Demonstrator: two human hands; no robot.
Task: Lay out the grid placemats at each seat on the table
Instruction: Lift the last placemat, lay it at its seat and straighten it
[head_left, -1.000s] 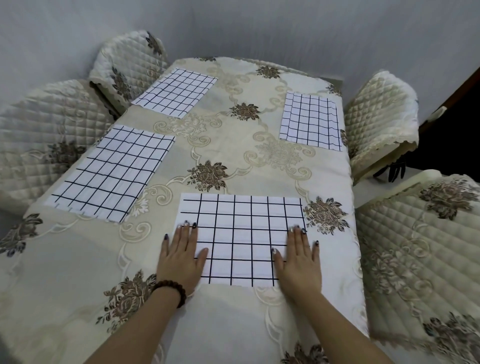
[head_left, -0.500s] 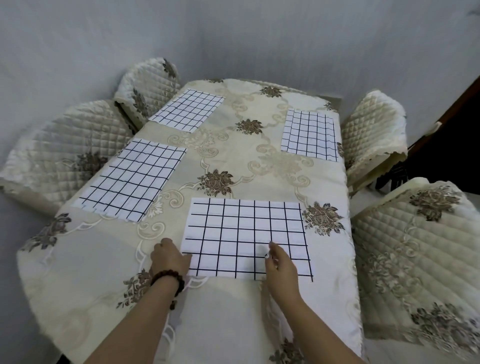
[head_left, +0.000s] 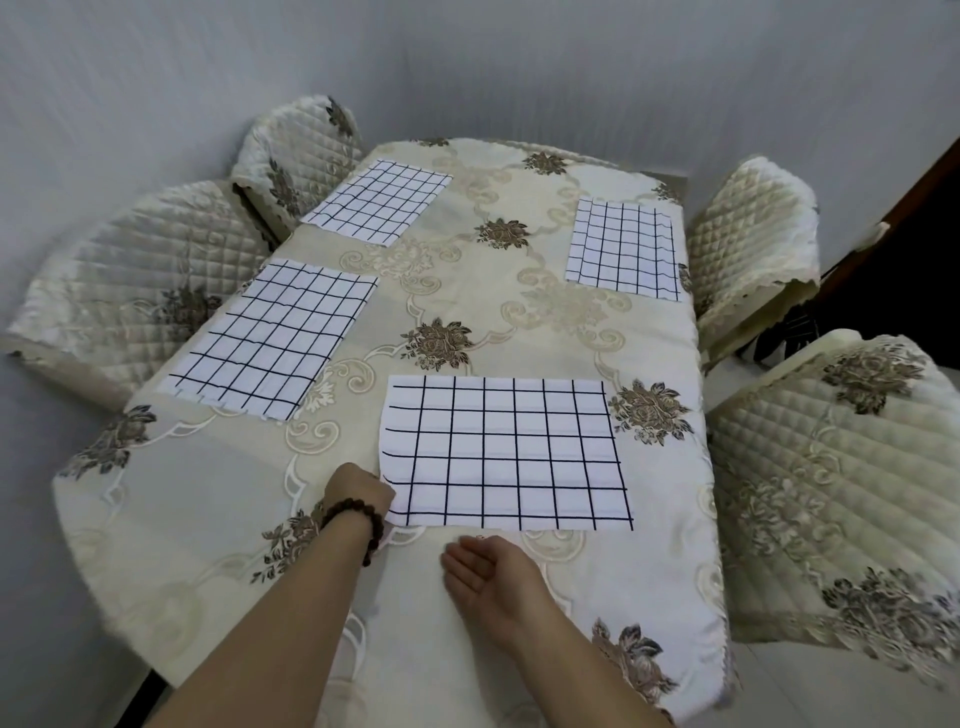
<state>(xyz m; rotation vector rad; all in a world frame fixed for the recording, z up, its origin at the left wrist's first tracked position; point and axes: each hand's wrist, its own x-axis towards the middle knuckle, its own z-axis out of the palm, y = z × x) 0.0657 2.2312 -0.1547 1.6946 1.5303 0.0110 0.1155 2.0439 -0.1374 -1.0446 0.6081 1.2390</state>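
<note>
Head: left hand (head_left: 361, 491) at placemat (head_left: 504, 457) corner

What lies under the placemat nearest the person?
The nearest placemat lies flat on the floral tablecloth, which shows all around it. The left hand holds its near-left corner. Whatever the cloth covers beneath, the tabletop included, is hidden.

home dining room | tablecloth-covered table (head_left: 467, 291) | quilted chairs (head_left: 753, 228)

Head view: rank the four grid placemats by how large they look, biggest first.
1. Nearest placemat.
2. Near-left placemat.
3 and 4. Far-left placemat and far-right placemat look alike; unranked.
Nearness to the camera drives this order.
</note>
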